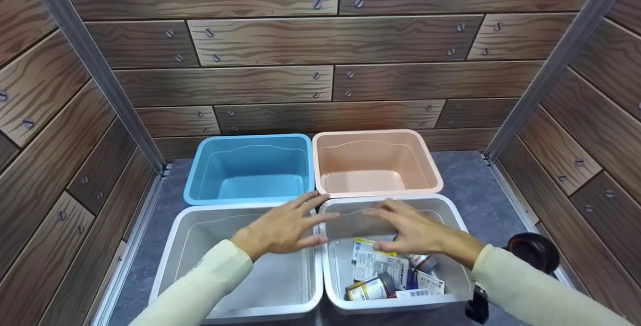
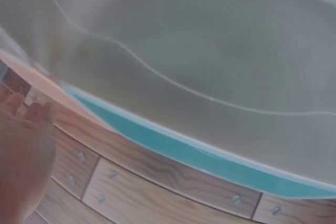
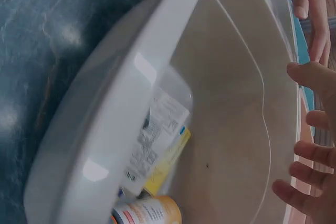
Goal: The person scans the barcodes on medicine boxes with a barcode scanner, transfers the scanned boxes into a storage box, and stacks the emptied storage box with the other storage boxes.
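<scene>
Hovering o/ smooth gry plastic bins | L hand, R hand: fingers spread, empty | cyl. btl, flat ctns

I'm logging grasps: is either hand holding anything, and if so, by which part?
Nothing is held: the left hand and right hand are both empty.

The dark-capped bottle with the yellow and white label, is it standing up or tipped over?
Tipped over: the head view shows the bottle on its side, its dark cap pointing sideways.
</scene>
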The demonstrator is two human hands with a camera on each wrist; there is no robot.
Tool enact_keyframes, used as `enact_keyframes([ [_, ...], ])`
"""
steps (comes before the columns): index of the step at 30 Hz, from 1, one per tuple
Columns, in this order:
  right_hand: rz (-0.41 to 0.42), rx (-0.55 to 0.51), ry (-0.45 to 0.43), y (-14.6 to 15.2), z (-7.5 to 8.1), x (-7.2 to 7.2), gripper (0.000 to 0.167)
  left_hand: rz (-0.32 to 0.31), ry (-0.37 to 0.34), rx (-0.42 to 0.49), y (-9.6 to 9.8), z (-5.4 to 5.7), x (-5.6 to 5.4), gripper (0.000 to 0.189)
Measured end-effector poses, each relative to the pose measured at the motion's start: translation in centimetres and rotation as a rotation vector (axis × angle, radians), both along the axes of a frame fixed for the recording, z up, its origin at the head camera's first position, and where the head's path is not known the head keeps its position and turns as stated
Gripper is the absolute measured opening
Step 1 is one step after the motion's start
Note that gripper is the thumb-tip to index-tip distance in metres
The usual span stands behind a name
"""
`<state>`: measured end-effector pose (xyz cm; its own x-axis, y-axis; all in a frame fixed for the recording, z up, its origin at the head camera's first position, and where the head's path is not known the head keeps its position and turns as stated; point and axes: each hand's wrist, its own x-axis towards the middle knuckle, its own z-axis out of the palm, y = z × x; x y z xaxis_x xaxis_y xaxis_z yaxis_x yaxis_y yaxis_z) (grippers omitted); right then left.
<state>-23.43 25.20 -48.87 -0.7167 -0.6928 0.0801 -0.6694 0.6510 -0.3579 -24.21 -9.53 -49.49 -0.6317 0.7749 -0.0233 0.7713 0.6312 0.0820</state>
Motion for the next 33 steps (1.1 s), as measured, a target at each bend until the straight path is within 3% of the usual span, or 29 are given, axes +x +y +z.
enact_keyframes([
  [8,0.092,0.092,-0.297,-0.9,-0.8,0.1,0.07,-0.096,-0.024,-0.044,0.2,-0.8,1.4,0.063],
  [12,0.147,0.134,-0.335,-1.1,-1.7,0.1,0.066,-0.117,-0.065,-0.047,0.3,-1.3,1.9,0.063],
  [19,0.134,0.214,-0.433,-1.7,-3.6,0.6,0.072,-0.136,-0.033,-0.064,0.2,-1.8,2.1,0.063],
  [25,0.186,0.243,-0.497,-1.5,-5.3,1.1,0.059,-0.145,-0.02,-0.061,0.2,-2.1,2.1,0.064],
  [29,0.203,0.299,-0.481,-1.8,-6.0,1.2,0.05,-0.161,0.0,-0.052,0.1,-2.1,2.0,0.062],
  [33,0.163,0.397,-0.443,-2.2,-6.4,1.3,0.046,-0.168,0.001,-0.046,0.1,-2.1,1.9,0.062],
])
